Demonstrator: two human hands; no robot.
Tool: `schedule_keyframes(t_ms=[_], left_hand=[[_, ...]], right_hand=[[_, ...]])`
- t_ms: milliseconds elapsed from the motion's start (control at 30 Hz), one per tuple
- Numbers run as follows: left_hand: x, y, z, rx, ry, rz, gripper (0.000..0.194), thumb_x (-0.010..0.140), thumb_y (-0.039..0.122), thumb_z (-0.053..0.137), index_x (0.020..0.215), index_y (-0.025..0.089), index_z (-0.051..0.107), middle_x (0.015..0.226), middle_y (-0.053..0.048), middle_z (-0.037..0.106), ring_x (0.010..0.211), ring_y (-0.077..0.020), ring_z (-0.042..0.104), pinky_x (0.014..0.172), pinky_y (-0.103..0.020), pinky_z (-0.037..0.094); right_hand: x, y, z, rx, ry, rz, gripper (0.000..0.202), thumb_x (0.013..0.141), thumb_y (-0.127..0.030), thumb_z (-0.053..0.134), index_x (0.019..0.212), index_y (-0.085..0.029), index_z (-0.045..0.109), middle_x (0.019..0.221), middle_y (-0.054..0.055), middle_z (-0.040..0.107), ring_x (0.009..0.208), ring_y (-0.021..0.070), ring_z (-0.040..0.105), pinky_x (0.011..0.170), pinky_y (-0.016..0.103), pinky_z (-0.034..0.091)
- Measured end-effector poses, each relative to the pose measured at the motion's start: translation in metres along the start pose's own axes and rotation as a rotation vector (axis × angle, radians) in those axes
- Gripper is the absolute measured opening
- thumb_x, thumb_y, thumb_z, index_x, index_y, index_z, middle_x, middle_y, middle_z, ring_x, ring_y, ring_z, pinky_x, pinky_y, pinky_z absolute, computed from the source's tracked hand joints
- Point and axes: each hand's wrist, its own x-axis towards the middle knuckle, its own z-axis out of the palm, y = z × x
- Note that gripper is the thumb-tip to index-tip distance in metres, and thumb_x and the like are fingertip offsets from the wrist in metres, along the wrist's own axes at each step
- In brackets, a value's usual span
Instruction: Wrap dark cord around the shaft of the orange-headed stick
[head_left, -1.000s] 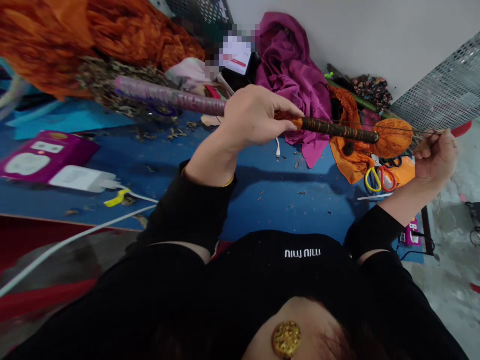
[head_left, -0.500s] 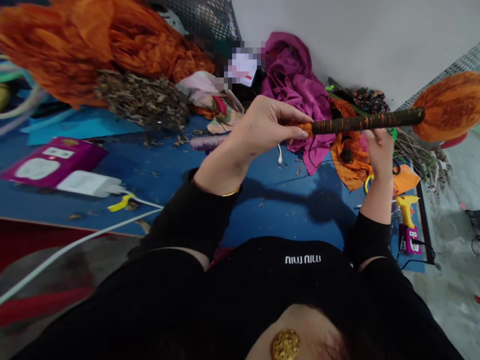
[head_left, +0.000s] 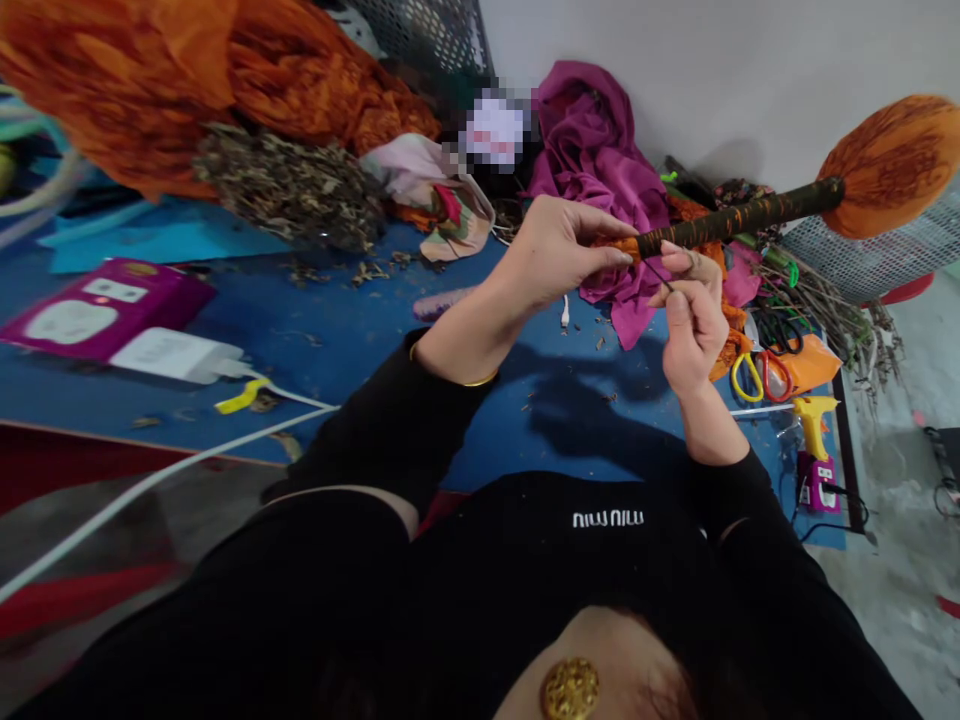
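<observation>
A long stick, wrapped in dark strip with orange showing through the gaps, is held in the air over the table and slants up to the right. Its far end carries a rounded orange cloth bundle. My left hand is closed around the orange near end, thumb and fingers pressing on it. Just below the wrapping, my right hand pinches a thin dark strand that runs to the stick beside the left fingertips. The inside of the left grip is hidden.
Purple cloth lies behind my hands. Scissors with yellow and red handles and a yellow glue gun are at right. At left are dried leaves, orange cloth, a purple power box and a white cable.
My right hand has come from under the stick's far part leftward, close to my left hand, and now pinches the strand. The bundle end of the stick has tilted up.
</observation>
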Motion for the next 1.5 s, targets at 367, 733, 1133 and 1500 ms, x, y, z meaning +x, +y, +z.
schedule_keyframes(t_ms=[367,733,1133,1500], left_hand=[[-0.004,-0.013,0.031,0.169,0.071,0.091,0.025,0.077,0.024,0.074,0.097,0.017,0.087,0.082,-0.005,0.083,0.068,-0.0156,0.066,0.064,-0.028,0.053],[-0.006,-0.018,0.032,0.291,0.030,0.106,0.025,0.079,0.028,0.070,0.096,0.019,0.087,0.084,-0.004,0.083,0.076,-0.0183,0.070,0.073,-0.030,0.054],[-0.006,-0.020,0.032,0.383,0.017,0.102,0.022,0.079,0.028,0.076,0.097,0.021,0.087,0.080,-0.002,0.081,0.069,-0.0163,0.064,0.069,-0.030,0.049],[-0.010,-0.023,0.035,0.440,-0.015,0.106,0.022,0.081,0.028,0.075,0.099,0.025,0.086,0.085,-0.004,0.083,0.076,-0.0208,0.071,0.073,-0.033,0.052]], right_hand=[[-0.001,0.001,0.001,0.200,0.143,0.120,0.043,0.099,-0.063,0.061,0.077,-0.025,0.059,0.068,-0.004,0.045,0.053,0.0075,0.036,0.051,0.026,0.037],[-0.015,-0.032,0.006,0.129,0.105,0.132,0.040,0.102,-0.059,0.059,0.079,-0.026,0.061,0.071,-0.003,0.051,0.060,0.0090,0.050,0.059,0.027,0.052],[0.013,-0.030,-0.033,0.035,-0.099,0.094,0.039,0.099,-0.063,0.062,0.085,-0.028,0.073,0.090,0.001,0.068,0.105,0.0210,0.073,0.103,0.048,0.063],[0.017,-0.010,-0.032,0.029,-0.105,0.108,0.040,0.099,-0.063,0.061,0.087,-0.027,0.071,0.101,0.002,0.072,0.121,0.0238,0.071,0.106,0.050,0.063]])
